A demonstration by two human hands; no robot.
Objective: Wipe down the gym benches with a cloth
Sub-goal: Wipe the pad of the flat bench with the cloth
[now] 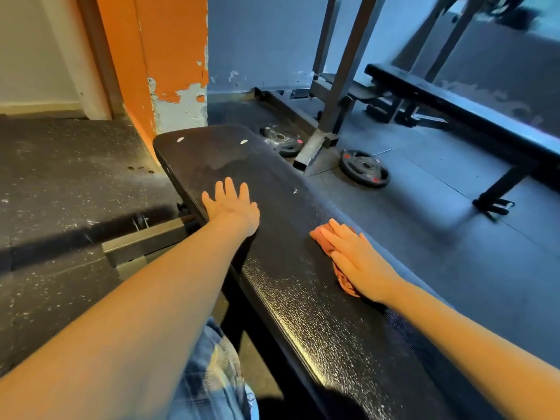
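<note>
A long black padded bench (291, 298) runs from the lower right toward the orange pillar. Its near half shines wet and its far end looks dull and dusty. My left hand (231, 206) lies flat with spread fingers on the bench's left edge. My right hand (357, 262) presses flat on a pinkish-red cloth (322, 241) near the bench's right edge; the cloth shows beyond the fingertips and under the palm.
A second black bench (454, 116) stands at the right. Two weight plates (363, 168) lie on the rubber floor beside a grey rack post (315, 147). An orange pillar (169, 56) with peeling paint rises behind the bench's far end.
</note>
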